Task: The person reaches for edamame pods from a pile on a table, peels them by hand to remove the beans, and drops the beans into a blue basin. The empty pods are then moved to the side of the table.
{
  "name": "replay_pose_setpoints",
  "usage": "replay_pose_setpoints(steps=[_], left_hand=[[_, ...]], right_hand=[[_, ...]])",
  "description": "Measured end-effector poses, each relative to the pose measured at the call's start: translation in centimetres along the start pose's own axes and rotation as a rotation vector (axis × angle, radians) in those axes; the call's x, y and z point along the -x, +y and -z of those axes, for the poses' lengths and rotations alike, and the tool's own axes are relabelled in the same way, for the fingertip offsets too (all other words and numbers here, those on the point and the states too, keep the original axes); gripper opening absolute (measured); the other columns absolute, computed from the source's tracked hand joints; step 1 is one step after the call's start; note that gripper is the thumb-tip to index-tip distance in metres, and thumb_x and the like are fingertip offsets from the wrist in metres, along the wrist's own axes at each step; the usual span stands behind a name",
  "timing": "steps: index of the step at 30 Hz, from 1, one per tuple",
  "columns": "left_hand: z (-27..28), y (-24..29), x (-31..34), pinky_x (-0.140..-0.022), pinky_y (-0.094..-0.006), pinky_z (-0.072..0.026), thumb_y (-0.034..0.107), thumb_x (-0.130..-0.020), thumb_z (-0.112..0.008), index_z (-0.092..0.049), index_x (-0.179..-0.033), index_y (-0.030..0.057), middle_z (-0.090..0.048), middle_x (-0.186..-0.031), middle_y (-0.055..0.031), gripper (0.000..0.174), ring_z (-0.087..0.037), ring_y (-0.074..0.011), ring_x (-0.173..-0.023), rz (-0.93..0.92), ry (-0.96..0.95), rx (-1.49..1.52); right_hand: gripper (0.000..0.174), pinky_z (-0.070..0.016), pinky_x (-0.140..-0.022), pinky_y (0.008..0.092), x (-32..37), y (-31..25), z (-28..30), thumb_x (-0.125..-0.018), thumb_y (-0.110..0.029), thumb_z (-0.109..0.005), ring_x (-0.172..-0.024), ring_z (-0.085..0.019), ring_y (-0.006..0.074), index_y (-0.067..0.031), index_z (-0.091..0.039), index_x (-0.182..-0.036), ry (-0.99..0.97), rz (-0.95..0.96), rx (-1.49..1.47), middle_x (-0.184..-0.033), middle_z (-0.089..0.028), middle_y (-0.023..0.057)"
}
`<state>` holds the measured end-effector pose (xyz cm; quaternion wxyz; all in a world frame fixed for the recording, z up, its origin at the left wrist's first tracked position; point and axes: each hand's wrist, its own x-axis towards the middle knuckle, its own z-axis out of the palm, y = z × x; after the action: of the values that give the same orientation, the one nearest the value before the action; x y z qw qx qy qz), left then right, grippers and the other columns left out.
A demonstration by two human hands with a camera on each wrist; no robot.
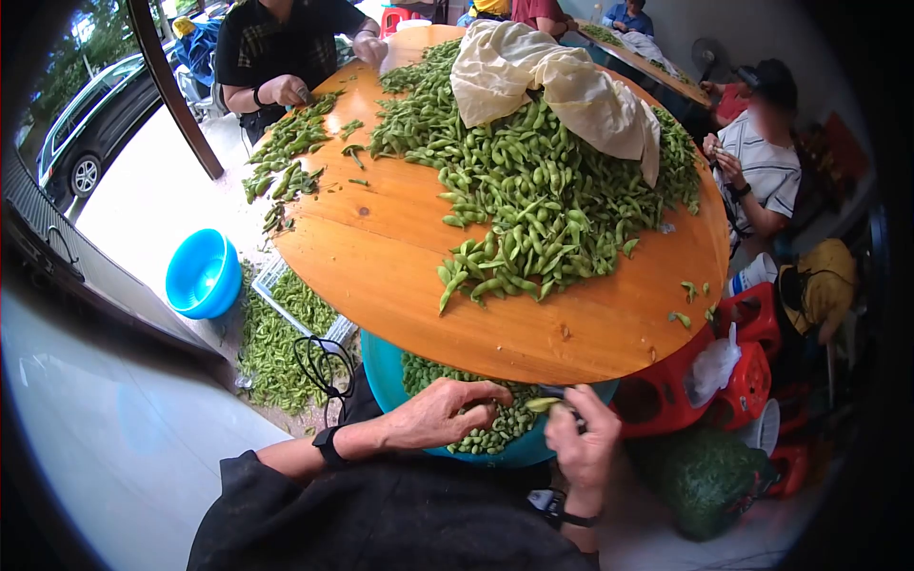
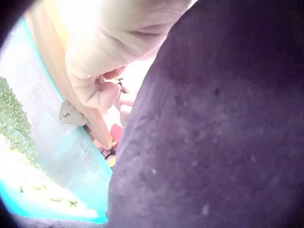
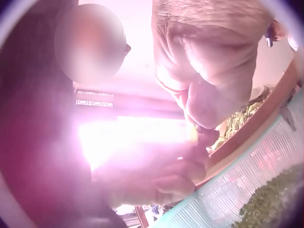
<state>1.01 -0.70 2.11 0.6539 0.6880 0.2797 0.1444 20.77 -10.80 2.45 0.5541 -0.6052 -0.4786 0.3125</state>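
Head view: we sit at the near edge of the round wooden desk (image 1: 381,257), with both hands just below its rim. Our right hand (image 1: 583,445) has its fingers curled round one end of a green pod (image 1: 543,404), which lies just under the near edge of the desk, between our two hands. Our left hand (image 1: 447,411) has its fingers curled in, close to the pod's other end; we cannot tell whether they grip it or anything else. Both hands hang over a teal basket (image 1: 381,366) that sits under the near edge of the desk and is partly filled with pods. The wrist views are washed out by glare and show only curled fingers and the basket's mesh wall.

On the desk a big heap of pods (image 1: 543,200) covers the middle and far side, with a pale cloth (image 1: 552,81) on top. On the floor left of the desk there are a blue bowl (image 1: 202,274) and loose pods (image 1: 271,343). Red stools (image 1: 743,371) stand right of the desk. One person (image 1: 286,43) sits at the far side of the desk, and another (image 1: 762,162) at its right side.
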Motion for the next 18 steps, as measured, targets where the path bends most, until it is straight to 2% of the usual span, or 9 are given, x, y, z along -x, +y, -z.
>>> replay_pose_setpoints(steps=[1, 2, 3, 4, 6, 8, 10, 15, 18], left_hand=[[0.8, -1.3, -0.3, -0.068, -0.0363, -0.0517, 0.01, -0.089, -0.053, -0.066, -0.111, 0.0021, -0.067, -0.088, -0.0122, 0.027, -0.064, -0.0213, -0.073, -0.257, 0.008, -0.192], [2.2, -0.1, -0.1, -0.079, -0.036, -0.0534, 0.004, -0.088, -0.058, -0.067, -0.105, 0.0008, -0.068, -0.104, -0.0134, 0.02, -0.067, -0.0262, -0.091, -0.218, -0.035, -0.309], [3.1, 0.5, -0.4, -0.078, -0.0366, -0.0536, 0.002, -0.086, -0.058, -0.066, -0.104, 0.0007, -0.066, -0.105, -0.0132, 0.02, -0.066, -0.0273, -0.091, -0.291, 0.043, -0.343], [3.8, 1.0, -0.7, -0.077, -0.0371, -0.0537, -0.001, -0.085, -0.059, -0.066, -0.103, 0.0007, -0.065, -0.106, -0.0129, 0.019, -0.066, -0.0284, -0.09, -0.365, 0.122, -0.376], [5.0, 1.0, -2.7, -0.075, -0.0382, -0.0544, -0.003, -0.083, -0.061, -0.065, -0.102, 0.0013, -0.063, -0.106, -0.0134, 0.02, -0.065, -0.0317, -0.09, -0.481, 0.357, -0.616], [5.7, 1.1, -5.0, -0.07, -0.0406, -0.0543, 0.001, -0.083, -0.064, -0.062, -0.103, 0.0017, -0.059, -0.101, -0.0141, 0.02, -0.064, -0.0344, -0.086, -0.531, 0.48, -0.728], [6.7, 0.6, -7.0, -0.066, -0.0435, -0.0533, 0.008, -0.083, -0.065, -0.06, -0.104, 0.0018, -0.055, -0.096, -0.0138, 0.022, -0.063, -0.0351, -0.08, -0.296, 0.436, -0.978], [7.1, 0.2, -8.5, -0.065, -0.0442, -0.0521, 0.009, -0.083, -0.063, -0.059, -0.103, 0.002, -0.054, -0.095, -0.013, 0.022, -0.061, -0.034, -0.078, -0.279, 0.355, -1.196], [7.1, 0.0, -7.8, -0.066, -0.0413, -0.0517, 0.005, -0.084, -0.06, -0.059, -0.102, 0.0018, -0.053, -0.094, -0.0116, 0.018, -0.059, -0.0328, -0.077, -0.545, 0.528, -1.136]], right_hand=[[0.007, -0.0379, -0.043, 0.0246, 0.4, 0.2, 2.5, -0.085, 0.007, -0.056, -0.051, -0.051, 0.0087, 0.0067, -0.06, -0.091, 0.027, 0.043, 0.059, -0.07, -0.049, 0.0037], [0.007, -0.0373, -0.043, 0.0244, 1.0, -0.5, 4.8, -0.085, 0.006, -0.055, -0.051, -0.05, 0.0081, 0.007, -0.06, -0.09, 0.088, -0.007, 0.09, -0.07, -0.048, 0.0031], [0.009, -0.0371, -0.043, 0.025, 1.6, -0.7, 7.2, -0.084, 0.006, -0.054, -0.05, -0.048, 0.0078, 0.0081, -0.059, -0.092, 0.13, -0.028, 0.245, -0.07, -0.048, 0.0047], [0.013, -0.042, -0.049, 0.0303, 2.2, -0.5, 9.3, -0.083, 0.005, -0.055, -0.054, -0.055, 0.0189, 0.0097, -0.059, -0.094, 0.201, -0.047, 0.524, -0.073, -0.054, 0.0116], [0.025, -0.0475, -0.071, 0.0456, 2.8, -0.3, 11.5, -0.081, 0.003, -0.059, -0.081, -0.06, 0.0446, 0.0109, -0.06, -0.105, 0.26, -0.011, 0.896, -0.089, -0.062, 0.0258], [0.027, -0.047, -0.072, 0.0476, 2.9, 0.3, 12.0, -0.081, 0.003, -0.058, -0.082, -0.061, 0.0443, 0.0107, -0.059, -0.108, 0.235, 0.068, 0.955, -0.09, -0.062, 0.0262], [0.027, -0.0469, -0.072, 0.0472, 2.4, 0.6, 10.8, -0.081, 0.003, -0.058, -0.082, -0.06, 0.0446, 0.0105, -0.059, -0.107, 0.242, 0.073, 0.866, -0.089, -0.061, 0.0262], [0.021, -0.0485, -0.07, 0.0427, 0.0, 0.1, 6.2, -0.081, 0.006, -0.057, -0.078, -0.061, 0.0412, 0.0081, -0.061, -0.102, 0.212, 0.175, 0.735, -0.086, -0.061, 0.0229], [0.019, -0.0489, -0.061, 0.036, -1.2, 0.1, 3.7, -0.082, 0.007, -0.056, -0.068, -0.063, 0.0308, 0.006, -0.063, -0.1, 0.18, 0.139, 0.581, -0.08, -0.062, 0.0182]])
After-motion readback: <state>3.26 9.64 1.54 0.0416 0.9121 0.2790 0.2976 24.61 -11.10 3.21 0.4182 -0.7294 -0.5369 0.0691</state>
